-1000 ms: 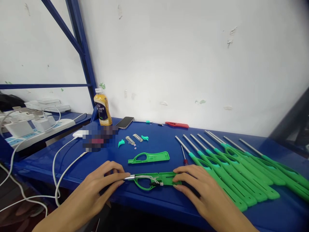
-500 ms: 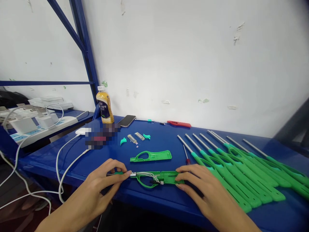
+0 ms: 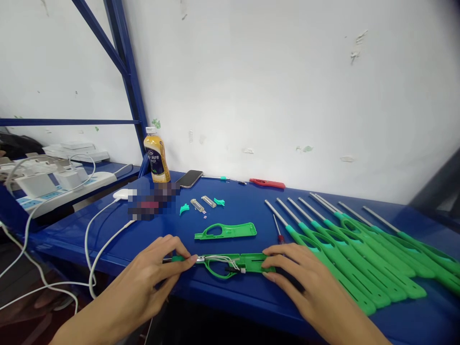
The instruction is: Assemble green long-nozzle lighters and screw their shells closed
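An opened green stick lighter [image 3: 247, 262] lies along the table's front edge, its white wires and black part bared in the half handle. My left hand [image 3: 161, 263] pinches the metal tube where it enters the handle. At the other end, my right hand [image 3: 302, 273] has thumb and fingers closed on the butt of the handle. Just behind lies the loose other half of a green handle shell [image 3: 233, 231]. A small screwdriver [image 3: 280, 235] with a dark red grip rests beyond my right fingers.
Several whole green stick lighters [image 3: 352, 258] lie in a row at the right. Farther back are clear fuel tanks [image 3: 208, 201], turquoise triggers [image 3: 184, 208], a red handle shell [image 3: 268, 183], a phone [image 3: 191, 178] and a drink bottle [image 3: 156, 158]. White cables [image 3: 89, 239] run at the left.
Both hands keep the same hold on the lighter. The whole view has shifted very slightly; nothing on the table has visibly moved.
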Available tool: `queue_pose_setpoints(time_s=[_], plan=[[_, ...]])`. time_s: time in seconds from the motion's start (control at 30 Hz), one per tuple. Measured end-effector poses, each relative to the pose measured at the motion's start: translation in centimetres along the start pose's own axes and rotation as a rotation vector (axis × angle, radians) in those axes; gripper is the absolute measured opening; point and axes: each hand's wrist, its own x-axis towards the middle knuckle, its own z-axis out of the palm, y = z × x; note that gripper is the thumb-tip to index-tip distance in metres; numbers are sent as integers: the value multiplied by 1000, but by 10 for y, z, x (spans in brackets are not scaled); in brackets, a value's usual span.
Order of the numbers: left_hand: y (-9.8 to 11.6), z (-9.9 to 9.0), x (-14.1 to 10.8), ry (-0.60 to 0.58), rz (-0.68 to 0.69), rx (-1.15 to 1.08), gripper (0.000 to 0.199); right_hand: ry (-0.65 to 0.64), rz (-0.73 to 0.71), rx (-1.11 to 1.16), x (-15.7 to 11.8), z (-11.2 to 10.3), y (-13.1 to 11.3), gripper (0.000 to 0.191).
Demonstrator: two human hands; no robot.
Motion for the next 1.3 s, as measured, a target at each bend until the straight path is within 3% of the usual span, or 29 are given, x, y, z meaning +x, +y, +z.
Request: queue_pose_setpoints(time_s=[0.4,0.7,0.93,1.3], plan=[[2,13,-2,77,49,10,55,26,-37,-85,2,0,-8,15],[3,18,12,6,70,-22,65,-10,-28,-36,8,-2,-15,18],[-2,20,18,40,124,-64,55,-36,-33,-26,11,0,-12,15],[-5,21,11,81,66,-78,39,22,-42,-37,8,1,-9,19]])
